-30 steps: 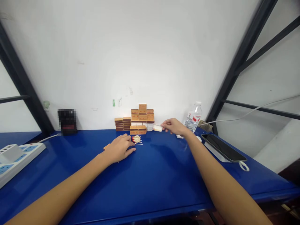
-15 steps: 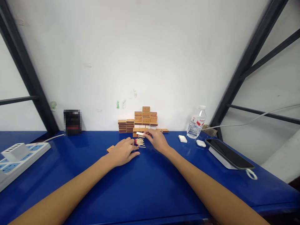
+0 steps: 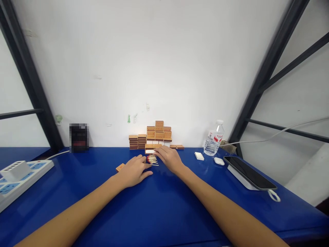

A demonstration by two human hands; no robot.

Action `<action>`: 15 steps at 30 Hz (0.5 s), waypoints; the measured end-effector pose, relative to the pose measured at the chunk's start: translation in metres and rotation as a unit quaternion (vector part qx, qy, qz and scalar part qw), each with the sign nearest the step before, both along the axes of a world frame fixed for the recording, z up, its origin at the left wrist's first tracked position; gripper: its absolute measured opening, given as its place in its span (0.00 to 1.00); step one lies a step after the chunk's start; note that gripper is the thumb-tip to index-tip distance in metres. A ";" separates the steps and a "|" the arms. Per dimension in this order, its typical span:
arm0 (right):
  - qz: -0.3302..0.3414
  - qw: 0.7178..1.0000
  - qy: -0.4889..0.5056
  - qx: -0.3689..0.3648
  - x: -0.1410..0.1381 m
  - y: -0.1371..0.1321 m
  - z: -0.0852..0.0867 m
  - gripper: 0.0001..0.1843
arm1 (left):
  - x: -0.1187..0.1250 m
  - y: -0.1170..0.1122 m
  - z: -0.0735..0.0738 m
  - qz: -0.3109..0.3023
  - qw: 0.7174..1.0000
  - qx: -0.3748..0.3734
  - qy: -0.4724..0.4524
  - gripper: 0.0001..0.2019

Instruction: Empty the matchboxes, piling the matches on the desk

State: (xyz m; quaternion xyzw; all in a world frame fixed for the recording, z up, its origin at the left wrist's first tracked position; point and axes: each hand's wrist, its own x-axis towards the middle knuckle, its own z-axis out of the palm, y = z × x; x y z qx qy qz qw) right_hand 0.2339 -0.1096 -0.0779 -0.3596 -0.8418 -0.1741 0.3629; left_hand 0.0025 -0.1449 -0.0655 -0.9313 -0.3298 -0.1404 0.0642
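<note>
Bright, diffuse light; faint sheen on tabletop [image 3: 169, 212]; edges stretched

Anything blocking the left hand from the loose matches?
Nothing visible: the left hand is right beside the loose matches. The white tray at the right hand lies toward the wall, outside that gap.

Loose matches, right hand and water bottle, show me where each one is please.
Loose matches [image 3: 153, 160]: head view, on the sticks mid-pile.
Right hand [image 3: 169, 158]: head view, on the back of the hand.
Water bottle [image 3: 214, 138]: head view, on its label.
</note>
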 end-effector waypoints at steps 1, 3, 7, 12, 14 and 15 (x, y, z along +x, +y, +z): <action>0.000 1.000 0.017 -0.017 0.000 -0.001 0.002 0.13 | 0.000 0.000 0.000 0.000 1.000 -0.001 -0.002 0.17; 0.009 0.994 0.077 -0.079 0.003 -0.001 0.009 0.12 | 0.000 0.000 0.000 0.002 1.000 -0.005 -0.004 0.17; 0.037 0.936 0.245 -0.250 0.019 0.003 0.023 0.15 | 0.000 0.000 0.000 0.003 1.000 0.000 0.000 0.18; 0.011 0.864 0.309 -0.398 0.040 0.009 0.030 0.20 | 0.000 0.001 -0.003 0.006 1.000 0.018 0.008 0.19; 0.009 0.854 0.300 -0.424 0.047 0.009 0.034 0.18 | 0.000 0.000 -0.001 0.010 1.000 0.018 0.011 0.18; 0.010 0.852 0.293 -0.433 0.052 0.008 0.037 0.16 | -0.001 0.000 0.001 0.011 1.000 0.018 0.011 0.18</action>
